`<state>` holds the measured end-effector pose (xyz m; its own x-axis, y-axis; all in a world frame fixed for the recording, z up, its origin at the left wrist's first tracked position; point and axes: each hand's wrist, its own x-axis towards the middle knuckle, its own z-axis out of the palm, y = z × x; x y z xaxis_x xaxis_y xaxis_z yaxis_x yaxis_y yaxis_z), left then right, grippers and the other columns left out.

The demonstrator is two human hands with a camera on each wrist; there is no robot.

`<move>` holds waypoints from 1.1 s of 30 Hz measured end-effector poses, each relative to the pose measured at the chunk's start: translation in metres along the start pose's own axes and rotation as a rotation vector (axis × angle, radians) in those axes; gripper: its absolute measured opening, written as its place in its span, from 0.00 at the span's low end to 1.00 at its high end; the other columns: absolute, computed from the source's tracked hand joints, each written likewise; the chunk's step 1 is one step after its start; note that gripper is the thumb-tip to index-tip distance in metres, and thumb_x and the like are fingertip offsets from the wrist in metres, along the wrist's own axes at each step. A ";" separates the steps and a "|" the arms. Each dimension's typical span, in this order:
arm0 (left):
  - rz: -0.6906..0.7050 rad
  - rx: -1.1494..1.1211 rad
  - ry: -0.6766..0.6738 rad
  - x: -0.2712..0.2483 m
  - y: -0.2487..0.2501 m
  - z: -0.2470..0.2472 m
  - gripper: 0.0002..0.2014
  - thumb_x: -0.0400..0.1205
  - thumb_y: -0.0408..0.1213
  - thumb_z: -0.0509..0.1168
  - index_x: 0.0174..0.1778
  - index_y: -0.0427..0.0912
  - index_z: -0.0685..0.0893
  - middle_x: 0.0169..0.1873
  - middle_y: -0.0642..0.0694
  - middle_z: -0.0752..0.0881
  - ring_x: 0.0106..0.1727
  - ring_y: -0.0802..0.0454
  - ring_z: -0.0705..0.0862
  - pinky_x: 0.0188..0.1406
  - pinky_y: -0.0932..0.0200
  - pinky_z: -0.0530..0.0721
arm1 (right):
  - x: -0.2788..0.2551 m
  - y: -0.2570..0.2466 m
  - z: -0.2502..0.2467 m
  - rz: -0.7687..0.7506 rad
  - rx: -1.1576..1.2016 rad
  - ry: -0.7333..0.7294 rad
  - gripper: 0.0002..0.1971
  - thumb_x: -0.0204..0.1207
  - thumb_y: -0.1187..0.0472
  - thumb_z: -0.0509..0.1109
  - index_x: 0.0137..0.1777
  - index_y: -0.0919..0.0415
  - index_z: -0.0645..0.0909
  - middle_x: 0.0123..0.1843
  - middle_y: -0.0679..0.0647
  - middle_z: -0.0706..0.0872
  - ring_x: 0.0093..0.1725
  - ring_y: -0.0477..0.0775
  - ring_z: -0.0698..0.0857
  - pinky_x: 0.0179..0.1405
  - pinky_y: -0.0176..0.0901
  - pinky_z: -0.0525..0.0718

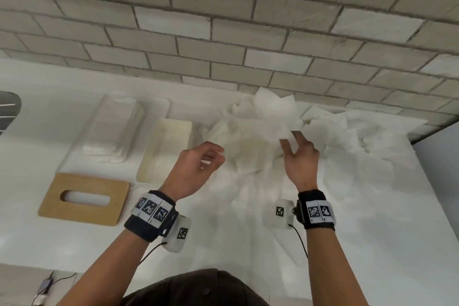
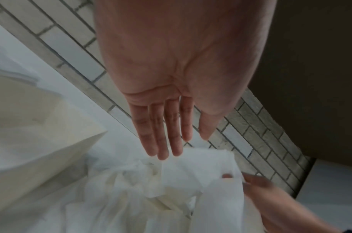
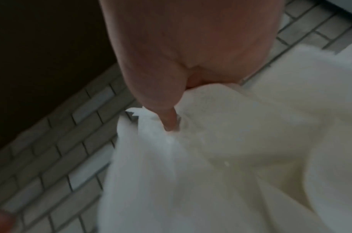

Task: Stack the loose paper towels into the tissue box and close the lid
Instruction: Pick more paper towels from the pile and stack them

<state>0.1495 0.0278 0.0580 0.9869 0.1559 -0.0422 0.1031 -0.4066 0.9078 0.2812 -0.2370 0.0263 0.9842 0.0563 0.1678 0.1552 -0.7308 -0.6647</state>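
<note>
A heap of loose white paper towels [image 1: 330, 136] lies at the back right of the white counter. My right hand [image 1: 289, 139] pinches one towel [image 1: 273, 112] by its edge and holds it above the heap; in the right wrist view the thumb [image 3: 169, 119] presses into that towel [image 3: 231, 141]. My left hand [image 1: 213, 156] hovers beside the heap with relaxed fingers and holds nothing; its fingers [image 2: 161, 138] are straight above the towels [image 2: 143, 189]. The open cream tissue box [image 1: 165, 149] stands left of the heap. Its wooden slotted lid [image 1: 49, 204] lies flat at the front left.
A plastic-wrapped stack of towels [image 1: 111, 129] rests on a white tray behind the lid. The brick-tile wall [image 1: 223, 20] runs along the back. The counter ends at the right edge [image 1: 427, 194]. A dark object [image 1: 7, 112] shows at the far left, and cables [image 1: 47, 283] lie below.
</note>
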 end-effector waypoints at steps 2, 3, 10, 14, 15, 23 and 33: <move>0.028 0.019 -0.004 0.011 0.006 0.007 0.15 0.87 0.49 0.74 0.69 0.51 0.87 0.59 0.58 0.92 0.61 0.64 0.89 0.59 0.63 0.88 | 0.002 -0.019 -0.020 0.022 0.204 0.002 0.15 0.92 0.49 0.69 0.70 0.56 0.84 0.58 0.47 0.91 0.57 0.54 0.87 0.55 0.42 0.77; 0.045 0.043 -0.005 0.017 0.009 0.010 0.22 0.86 0.54 0.74 0.73 0.51 0.83 0.64 0.59 0.89 0.66 0.64 0.87 0.63 0.61 0.87 | 0.003 -0.030 -0.028 0.026 0.319 -0.017 0.12 0.92 0.48 0.69 0.65 0.54 0.85 0.54 0.45 0.92 0.53 0.53 0.88 0.56 0.48 0.83; -0.075 -0.196 -0.035 0.050 0.031 0.000 0.57 0.68 0.77 0.76 0.90 0.63 0.56 0.85 0.55 0.68 0.86 0.56 0.69 0.84 0.46 0.75 | -0.002 -0.079 -0.050 -0.060 0.669 -0.359 0.09 0.92 0.55 0.71 0.51 0.57 0.87 0.44 0.51 0.91 0.45 0.57 0.90 0.47 0.53 0.85; 0.116 0.047 -0.251 0.051 0.028 -0.030 0.56 0.68 0.74 0.80 0.89 0.74 0.56 0.90 0.63 0.61 0.92 0.60 0.59 0.91 0.45 0.62 | -0.009 -0.089 -0.037 -0.128 0.580 -0.575 0.14 0.92 0.50 0.71 0.64 0.60 0.87 0.59 0.65 0.92 0.60 0.74 0.90 0.64 0.74 0.85; 0.126 0.060 -0.303 0.050 0.030 -0.039 0.53 0.69 0.72 0.81 0.88 0.75 0.60 0.89 0.62 0.65 0.91 0.60 0.62 0.91 0.43 0.63 | -0.011 -0.093 -0.032 -0.145 0.558 -0.608 0.15 0.91 0.48 0.71 0.64 0.60 0.87 0.58 0.66 0.91 0.60 0.74 0.89 0.64 0.77 0.84; -0.007 -0.013 -0.292 0.035 0.023 -0.105 0.26 0.71 0.45 0.89 0.64 0.50 0.92 0.57 0.56 0.96 0.60 0.56 0.94 0.66 0.40 0.91 | -0.038 -0.125 0.022 0.159 0.893 -0.603 0.19 0.87 0.51 0.74 0.74 0.55 0.84 0.68 0.60 0.93 0.70 0.58 0.90 0.77 0.56 0.84; -0.122 -0.022 0.181 -0.003 -0.036 -0.237 0.17 0.76 0.53 0.83 0.53 0.46 0.94 0.47 0.52 0.97 0.49 0.50 0.96 0.51 0.44 0.94 | -0.068 -0.174 0.127 0.312 0.890 -0.417 0.09 0.87 0.61 0.76 0.61 0.66 0.88 0.62 0.74 0.90 0.56 0.66 0.91 0.60 0.55 0.89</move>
<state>0.1130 0.2554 0.1243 0.9287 0.3624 -0.0782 0.2152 -0.3551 0.9097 0.1982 -0.0273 0.0379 0.9166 0.3056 -0.2578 -0.2723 0.0051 -0.9622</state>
